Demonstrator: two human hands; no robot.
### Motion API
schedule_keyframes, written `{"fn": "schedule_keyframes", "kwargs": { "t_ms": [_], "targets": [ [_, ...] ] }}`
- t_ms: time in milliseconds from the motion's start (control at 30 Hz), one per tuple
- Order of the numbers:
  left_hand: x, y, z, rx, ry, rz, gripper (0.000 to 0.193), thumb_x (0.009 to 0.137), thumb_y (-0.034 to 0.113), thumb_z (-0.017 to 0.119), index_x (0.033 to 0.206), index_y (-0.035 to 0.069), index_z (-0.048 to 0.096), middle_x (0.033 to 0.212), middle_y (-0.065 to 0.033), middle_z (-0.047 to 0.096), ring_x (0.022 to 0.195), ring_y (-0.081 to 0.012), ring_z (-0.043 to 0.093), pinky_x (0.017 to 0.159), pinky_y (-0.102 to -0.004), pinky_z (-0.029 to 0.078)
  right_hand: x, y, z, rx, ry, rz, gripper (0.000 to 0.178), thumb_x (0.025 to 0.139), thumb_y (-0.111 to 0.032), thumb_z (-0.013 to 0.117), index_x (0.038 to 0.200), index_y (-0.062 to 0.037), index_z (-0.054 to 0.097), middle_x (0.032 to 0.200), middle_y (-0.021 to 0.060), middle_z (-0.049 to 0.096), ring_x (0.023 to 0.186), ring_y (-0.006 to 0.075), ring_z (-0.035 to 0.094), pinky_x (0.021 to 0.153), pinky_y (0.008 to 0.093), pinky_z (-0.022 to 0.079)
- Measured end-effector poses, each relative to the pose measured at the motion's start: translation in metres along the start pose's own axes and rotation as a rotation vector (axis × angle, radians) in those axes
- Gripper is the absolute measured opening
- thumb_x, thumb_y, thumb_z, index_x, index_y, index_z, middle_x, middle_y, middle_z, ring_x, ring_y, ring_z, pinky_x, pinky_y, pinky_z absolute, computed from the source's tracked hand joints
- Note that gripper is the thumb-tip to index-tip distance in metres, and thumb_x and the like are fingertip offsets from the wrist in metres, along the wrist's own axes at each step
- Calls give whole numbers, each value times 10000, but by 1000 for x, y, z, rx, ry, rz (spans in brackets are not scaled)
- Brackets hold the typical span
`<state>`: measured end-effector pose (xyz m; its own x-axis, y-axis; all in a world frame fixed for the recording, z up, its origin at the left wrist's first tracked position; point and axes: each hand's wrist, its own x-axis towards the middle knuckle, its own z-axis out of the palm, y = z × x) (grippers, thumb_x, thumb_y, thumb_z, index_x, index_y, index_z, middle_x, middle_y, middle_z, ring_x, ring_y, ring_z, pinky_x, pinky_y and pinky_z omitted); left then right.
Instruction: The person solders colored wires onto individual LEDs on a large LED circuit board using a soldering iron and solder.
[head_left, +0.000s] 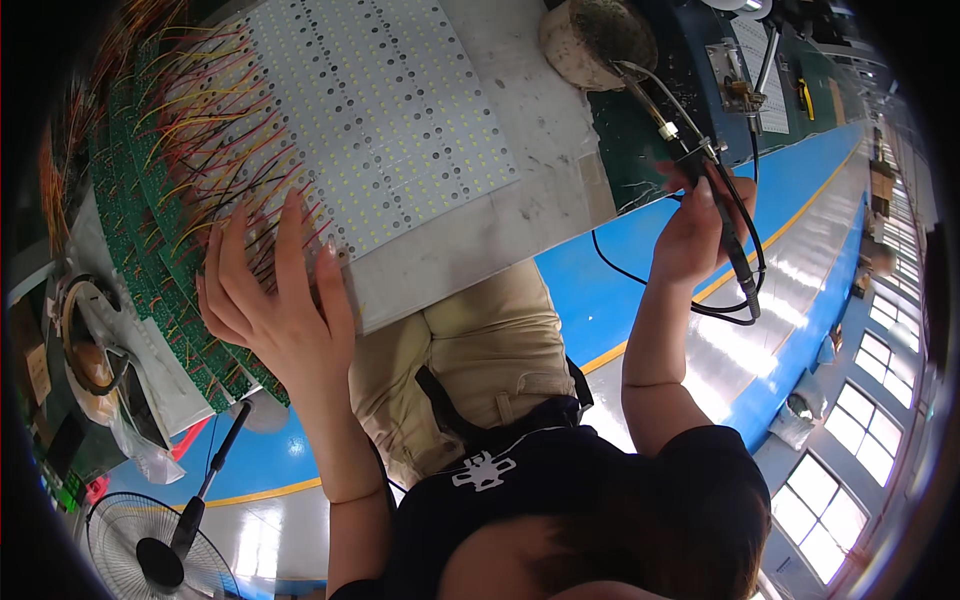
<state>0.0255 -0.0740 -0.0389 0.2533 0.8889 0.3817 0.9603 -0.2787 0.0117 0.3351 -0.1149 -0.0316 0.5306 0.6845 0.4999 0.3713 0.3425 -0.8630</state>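
Note:
My right hand [697, 232] is closed around the black handle of a soldering iron [735, 258], which has a thin metal tube running alongside it. Its tip reaches the rim of a crusty, round bowl [592, 50] at the far edge. My left hand [285, 318] lies with fingers spread at the near left corner of a white LED panel [400, 130]. Under and beside those fingers run red, yellow and black wires [225, 115]. Strips of green circuit board [150, 240] lie left of the panel, partly hidden by the wires and my hand.
The grey work board [450, 258] ends just above my lap. A black cable [620, 270] loops below the iron. At the right stand a metal holder [737, 92] and yellow-handled pliers [805, 98]. A wire reel [92, 330] and a fan [160, 560] are on the left.

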Motion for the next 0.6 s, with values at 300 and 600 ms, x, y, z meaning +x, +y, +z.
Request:
{"fn": "schedule_keyframes", "kwargs": {
  "t_ms": [300, 600],
  "targets": [
    [-21, -5, -19, -303, 560, 52, 228, 799, 112, 594, 1024, 93, 621, 1085, -103, 552, 948, -263, 536, 803, -359, 456, -5, 1, -14, 467, -80, 130, 226, 924, -194, 450, 996, 4, 531, 842, 172, 621, 734, 234, 561, 761, 421, 442],
    [-46, -19, -49, -99, 199, -116, 157, 720, 150, 747, 872, 166, 712, 959, 9, 586, 904, -179, 491, 797, -305, 372, -12, -17, 47, 846, -348, 679, 319, 961, -254, 426, 1065, 17, 558, 760, 98, 573, 668, 158, 477, 586, 303, 416]
  ]
}}
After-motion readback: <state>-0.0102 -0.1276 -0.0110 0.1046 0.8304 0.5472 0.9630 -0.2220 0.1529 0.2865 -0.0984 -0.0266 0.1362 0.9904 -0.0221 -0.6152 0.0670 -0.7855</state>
